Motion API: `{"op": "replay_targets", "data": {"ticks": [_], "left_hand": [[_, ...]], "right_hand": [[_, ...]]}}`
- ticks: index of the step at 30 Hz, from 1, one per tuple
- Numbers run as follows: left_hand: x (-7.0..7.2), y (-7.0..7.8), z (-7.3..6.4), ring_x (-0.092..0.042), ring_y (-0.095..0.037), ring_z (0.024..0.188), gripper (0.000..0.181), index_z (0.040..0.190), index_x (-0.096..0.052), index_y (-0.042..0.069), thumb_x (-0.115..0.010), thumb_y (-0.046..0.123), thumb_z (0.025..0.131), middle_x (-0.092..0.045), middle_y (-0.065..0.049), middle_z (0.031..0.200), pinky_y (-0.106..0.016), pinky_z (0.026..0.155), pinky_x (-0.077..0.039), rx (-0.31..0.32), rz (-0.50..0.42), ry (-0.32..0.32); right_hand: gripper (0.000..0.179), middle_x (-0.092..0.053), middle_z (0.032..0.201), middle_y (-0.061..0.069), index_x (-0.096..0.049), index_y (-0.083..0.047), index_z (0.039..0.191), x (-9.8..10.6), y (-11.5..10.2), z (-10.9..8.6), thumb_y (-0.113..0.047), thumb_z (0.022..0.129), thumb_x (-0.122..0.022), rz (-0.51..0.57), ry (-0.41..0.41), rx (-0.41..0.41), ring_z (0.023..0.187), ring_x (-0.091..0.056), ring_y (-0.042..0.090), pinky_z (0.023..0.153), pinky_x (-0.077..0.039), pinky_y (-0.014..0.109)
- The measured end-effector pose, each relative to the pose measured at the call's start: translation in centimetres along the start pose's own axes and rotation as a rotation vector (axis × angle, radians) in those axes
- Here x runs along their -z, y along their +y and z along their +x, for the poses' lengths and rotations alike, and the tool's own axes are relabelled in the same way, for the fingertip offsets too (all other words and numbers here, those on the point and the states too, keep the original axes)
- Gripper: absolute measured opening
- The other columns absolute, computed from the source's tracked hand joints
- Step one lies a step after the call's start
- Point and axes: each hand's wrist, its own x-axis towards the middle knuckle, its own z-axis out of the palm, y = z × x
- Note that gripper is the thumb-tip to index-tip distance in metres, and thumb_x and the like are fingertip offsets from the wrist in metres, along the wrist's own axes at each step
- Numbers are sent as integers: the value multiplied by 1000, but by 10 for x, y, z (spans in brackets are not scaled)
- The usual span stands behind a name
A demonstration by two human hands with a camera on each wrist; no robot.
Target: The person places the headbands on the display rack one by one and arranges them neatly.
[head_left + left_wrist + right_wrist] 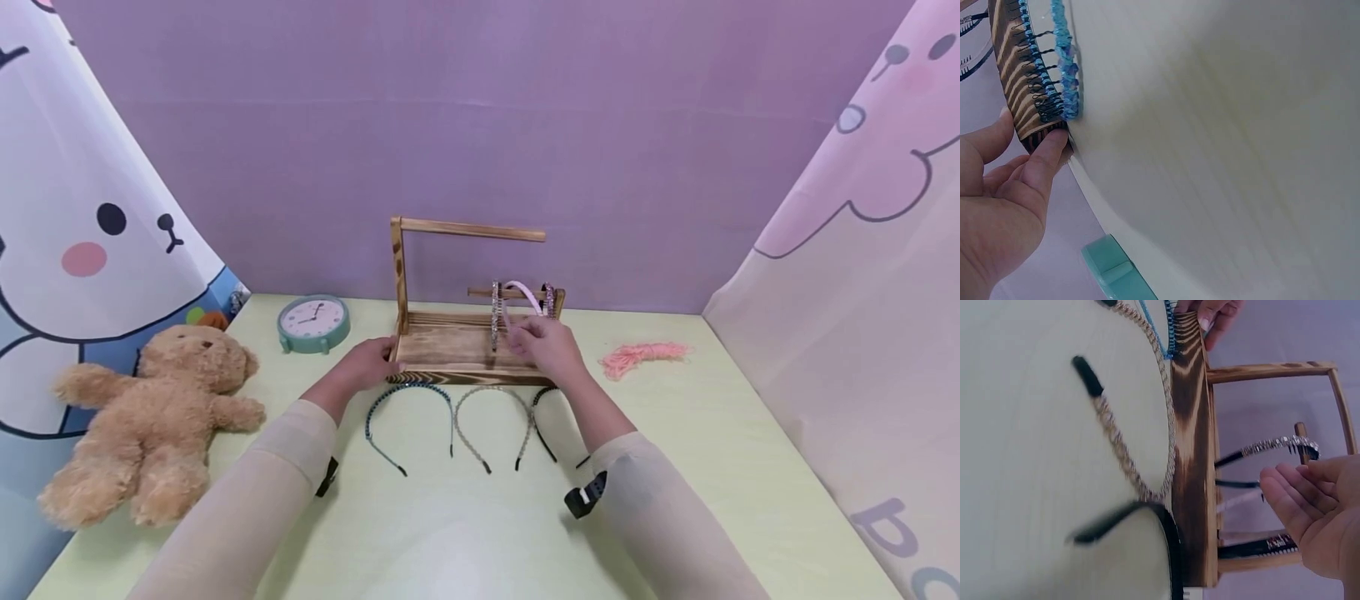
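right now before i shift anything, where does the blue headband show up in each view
Head: the blue headband lies below and left of centre, in front of the wooden rack.
Left wrist: upper left, alongside the wooden rack's edge.
Right wrist: top centre, partly cut off by the frame.
Shared landmark: the left hand, gripping the wooden rack's end near the blue headband.

The wooden rack [442, 343] stands upright, its base streaked with dark grain, a long bar above a short rod. The left hand [363, 364] grips its left end. On the rod hang a silver glittery headband [495, 310], a pink headband [528, 295] pinched by the right hand [547, 342], and a dark sparkly headband [548, 302]. Blue [412, 386], beige beaded [491, 388] and black [1171, 535] headbands lie before the base, the black one partly hidden in the head view.
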Motion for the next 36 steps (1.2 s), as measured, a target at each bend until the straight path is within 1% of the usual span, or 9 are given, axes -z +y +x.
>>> {"op": "replay_targets", "data": {"ticks": [3,5,8,12,15,18,24,29,36], "left_hand": [[0,2,-1,-36,-42,140,64,154,-28,4,-56,23,100,-38,-23,153,-56,113,-32,-1,2,-1],[0,2,-1,-37,-42,139,64,154,-28,4,-57,22,100,-39,-24,152,-56,112,-33,-1,-3,-4],[0,1,0,-38,-41,138,63,154,-28,4,-56,22,101,-39,-24,152,-56,112,-34,3,-5,-9],[-1,-1,0,-37,-41,139,64,155,-27,5,-56,23,101,-38,-23,153,-56,112,-33,18,-16,-16],[0,0,0,-34,-41,141,64,155,-26,5,-56,23,101,-36,-23,154,-57,114,-31,26,-25,-21],[0,1,0,-33,-41,142,64,155,-26,4,-55,23,101,-35,-23,154,-57,114,-30,27,-24,-21],[0,1,0,-39,-41,138,63,154,-28,5,-56,21,101,-39,-24,152,-57,111,-35,14,-25,-14],[-1,1,2,-39,-41,138,63,155,-28,6,-56,22,101,-38,-23,153,-57,111,-34,11,-29,-18],[0,-2,4,-36,-41,140,64,155,-27,6,-56,23,100,-36,-23,154,-57,112,-32,25,-29,-24]], "right_hand": [[28,-72,99,20,-68,0,105,8,3,-9,-24,101,-54,12,-30,-23,90,-71,36,78,-60,44],[27,-71,97,20,-67,-2,103,13,6,-15,-24,101,-53,-19,-61,-39,87,-71,34,75,-60,43],[25,-70,91,17,-66,-5,98,20,13,-24,-28,101,-54,-102,-123,-74,80,-69,29,70,-60,40],[30,-69,83,13,-66,-5,95,25,23,-34,-33,100,-57,-238,-220,-135,73,-69,26,65,-60,37],[32,-69,82,13,-65,-4,94,26,30,-39,-35,98,-59,-310,-291,-192,70,-69,25,62,-59,36],[34,-68,79,12,-65,-4,90,24,36,-42,-37,97,-61,-353,-344,-241,66,-67,24,59,-58,35],[46,-66,66,10,-67,-4,76,15,45,-41,-47,94,-61,-439,-398,-272,54,-65,23,54,-57,34],[45,-63,60,9,-67,-4,71,11,50,-41,-43,94,-64,-449,-406,-296,50,-60,22,51,-54,34],[30,-67,70,13,-64,-4,83,13,54,-40,-32,95,-65,-338,-375,-338,57,-66,25,52,-57,35]]}}
